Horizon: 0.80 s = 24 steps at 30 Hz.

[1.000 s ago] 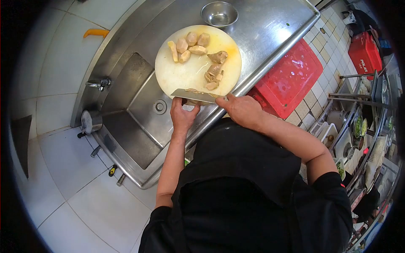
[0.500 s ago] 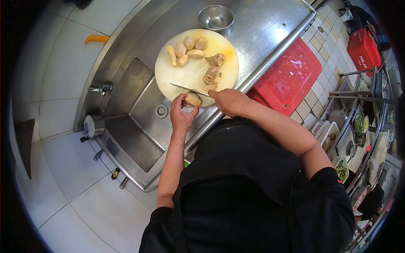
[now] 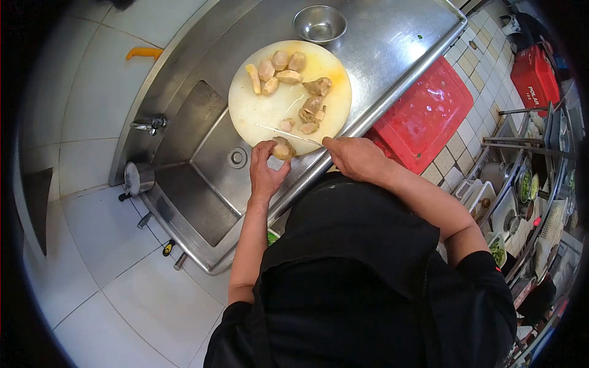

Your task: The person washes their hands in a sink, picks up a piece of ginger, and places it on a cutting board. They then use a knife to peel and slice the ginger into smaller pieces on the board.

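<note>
My left hand (image 3: 267,172) grips a root vegetable piece (image 3: 283,148), pale with brownish skin, at the near edge of a round white cutting board (image 3: 251,116). In my right hand (image 3: 356,158) is the handle of a knife (image 3: 288,133). Its thin blade points left across the board, just beyond the held piece. A small cut slice (image 3: 286,124) lies on the far side of the blade. Peeled pale chunks (image 3: 267,70) are grouped at the board's far left, and browner unpeeled pieces (image 3: 316,86) form a row on its right.
The board overlaps the corner of a steel sink (image 3: 205,202). A metal bowl (image 3: 319,24) stands behind it on the steel counter (image 3: 392,30). Below the counter's right edge is a red lid (image 3: 423,110). A tap (image 3: 150,126) is on the left, with shelving (image 3: 515,147) at right.
The blade has come away from the held piece, and a small slice now lies on the board. My left hand has turned the piece so a pale cut face shows.
</note>
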Each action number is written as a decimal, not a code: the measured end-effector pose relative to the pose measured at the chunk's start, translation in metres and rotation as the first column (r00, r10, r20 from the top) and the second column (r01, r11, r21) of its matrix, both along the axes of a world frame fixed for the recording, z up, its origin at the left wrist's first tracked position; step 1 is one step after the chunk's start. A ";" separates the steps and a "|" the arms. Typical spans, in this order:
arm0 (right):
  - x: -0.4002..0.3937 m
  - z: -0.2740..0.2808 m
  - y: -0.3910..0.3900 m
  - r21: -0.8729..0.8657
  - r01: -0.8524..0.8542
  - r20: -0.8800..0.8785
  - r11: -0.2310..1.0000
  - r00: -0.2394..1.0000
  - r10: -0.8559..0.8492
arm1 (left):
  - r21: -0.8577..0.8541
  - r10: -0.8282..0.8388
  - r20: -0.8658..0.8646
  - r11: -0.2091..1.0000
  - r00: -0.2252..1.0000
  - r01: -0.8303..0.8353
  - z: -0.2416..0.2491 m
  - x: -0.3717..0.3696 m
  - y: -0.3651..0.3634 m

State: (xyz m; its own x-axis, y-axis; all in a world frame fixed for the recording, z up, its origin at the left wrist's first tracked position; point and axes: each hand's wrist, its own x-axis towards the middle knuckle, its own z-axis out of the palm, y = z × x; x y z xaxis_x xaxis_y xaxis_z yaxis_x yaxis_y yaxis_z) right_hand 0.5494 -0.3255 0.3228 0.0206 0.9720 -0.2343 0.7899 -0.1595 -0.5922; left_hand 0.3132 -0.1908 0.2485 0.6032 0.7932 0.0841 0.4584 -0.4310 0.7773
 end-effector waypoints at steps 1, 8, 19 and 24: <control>-0.001 0.002 -0.002 0.034 -0.025 0.031 0.999 0.999 0.024 | -0.001 0.000 -0.001 1.000 1.000 0.000 -0.002 -0.001 0.000; -0.008 0.017 -0.004 0.022 -0.059 0.108 0.998 0.992 0.056 | 0.081 0.044 -0.015 0.996 0.999 -0.043 -0.016 -0.001 -0.003; -0.014 0.011 0.008 -0.009 -0.084 0.154 0.996 0.984 0.084 | 0.189 0.001 -0.044 0.982 0.999 0.007 -0.004 0.004 -0.001; -0.015 0.021 0.033 -0.142 -0.080 0.085 0.987 0.992 0.092 | -0.027 0.050 0.024 0.998 0.998 -0.050 -0.004 0.005 -0.001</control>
